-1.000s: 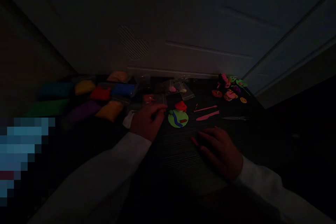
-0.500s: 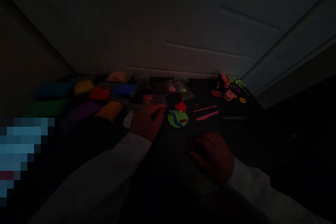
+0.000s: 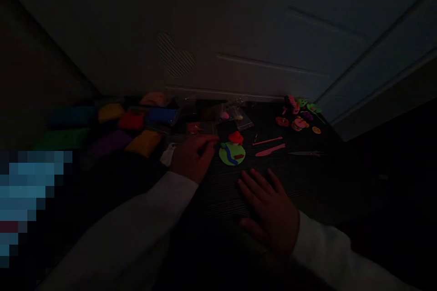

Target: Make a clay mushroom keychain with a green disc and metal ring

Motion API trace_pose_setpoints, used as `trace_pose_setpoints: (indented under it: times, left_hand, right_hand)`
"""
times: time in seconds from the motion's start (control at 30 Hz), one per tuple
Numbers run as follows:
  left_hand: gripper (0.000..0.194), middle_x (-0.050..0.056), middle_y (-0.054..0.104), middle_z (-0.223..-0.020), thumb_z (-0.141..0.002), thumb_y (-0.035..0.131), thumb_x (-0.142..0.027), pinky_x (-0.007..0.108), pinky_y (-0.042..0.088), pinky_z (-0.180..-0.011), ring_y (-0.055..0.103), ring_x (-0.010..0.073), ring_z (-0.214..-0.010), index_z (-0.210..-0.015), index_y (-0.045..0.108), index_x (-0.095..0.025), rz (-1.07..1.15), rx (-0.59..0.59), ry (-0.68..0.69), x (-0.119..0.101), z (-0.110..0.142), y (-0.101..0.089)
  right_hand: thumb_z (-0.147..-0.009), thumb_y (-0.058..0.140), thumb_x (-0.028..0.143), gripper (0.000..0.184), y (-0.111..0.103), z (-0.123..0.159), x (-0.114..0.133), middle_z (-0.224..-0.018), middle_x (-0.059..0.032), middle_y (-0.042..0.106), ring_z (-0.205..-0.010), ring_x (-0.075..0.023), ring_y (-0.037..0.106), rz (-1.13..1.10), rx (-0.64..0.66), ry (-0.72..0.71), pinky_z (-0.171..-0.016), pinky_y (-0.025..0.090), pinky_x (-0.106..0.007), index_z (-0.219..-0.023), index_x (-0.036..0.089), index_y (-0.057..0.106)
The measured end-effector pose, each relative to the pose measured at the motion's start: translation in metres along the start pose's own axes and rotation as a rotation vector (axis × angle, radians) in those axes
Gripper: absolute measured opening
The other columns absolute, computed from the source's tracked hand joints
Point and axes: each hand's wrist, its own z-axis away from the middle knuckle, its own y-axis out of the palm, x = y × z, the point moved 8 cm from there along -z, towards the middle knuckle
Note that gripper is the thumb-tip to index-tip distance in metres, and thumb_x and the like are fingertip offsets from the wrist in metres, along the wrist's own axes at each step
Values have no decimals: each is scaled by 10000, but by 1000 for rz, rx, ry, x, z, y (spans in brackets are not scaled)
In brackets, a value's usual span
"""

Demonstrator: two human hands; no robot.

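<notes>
The scene is very dark. A green clay disc (image 3: 232,154) with a blue wavy strip and a small red piece lies on the dark table (image 3: 327,177); a red clay lump (image 3: 235,137) sits at its far edge. My left hand (image 3: 191,157) rests just left of the disc, fingers curled toward it; whether it holds anything is hidden. My right hand (image 3: 268,207) lies flat on the table, fingers spread, a short way in front of the disc. Both arms wear white sleeves.
Coloured clay packs (image 3: 136,127) lie in a heap at the left. Two pink plastic tools (image 3: 269,145) and scissors (image 3: 305,153) lie right of the disc. Small clay figures (image 3: 298,116) stand at the far right. Clear bags (image 3: 235,118) sit by the white panelled wall (image 3: 259,54).
My right hand slid left and nearer to me, and its fingers went from curled to spread flat. My left hand stayed put.
</notes>
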Motion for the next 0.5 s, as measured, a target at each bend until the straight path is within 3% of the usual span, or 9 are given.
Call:
trace_pose_setpoints:
  times: [0.07,0.27,0.4,0.5]
  left_hand:
    - [195,-1,695,-875,-772,513,-206,248,487,-764,630,156,-818,-882,674,-192,3,-11,10,-1,0,-1]
    - [190,-3,696,-858,-767,517,-189,238,488,-740,632,149,-801,-871,676,-190,13,-28,32,-3,0,-2]
    - [187,5,696,-863,-762,528,-194,239,486,-738,634,153,-811,-876,676,-183,26,-52,35,-1,1,-3]
    - [196,7,696,-858,-769,517,-203,248,489,-740,637,154,-808,-891,670,-185,39,-68,26,3,0,-4]
  right_hand:
    - [-852,361,538,647,0,0,-1,-1455,27,231,-1330,-217,201,-5,27,-23,-1076,36,-495,-1399,245,178]
    - [-871,357,493,637,-6,0,-8,-1437,-35,280,-1323,-266,212,-24,20,7,-1052,51,-553,-1398,172,197]
    - [-863,404,468,595,-5,0,9,-1427,6,313,-1298,-210,287,-83,-9,-79,-1081,147,-477,-1380,219,249]
    - [-894,393,288,463,-6,-2,-1,-1336,-73,456,-1226,-207,387,-119,-106,-48,-1019,291,-449,-1332,146,346]
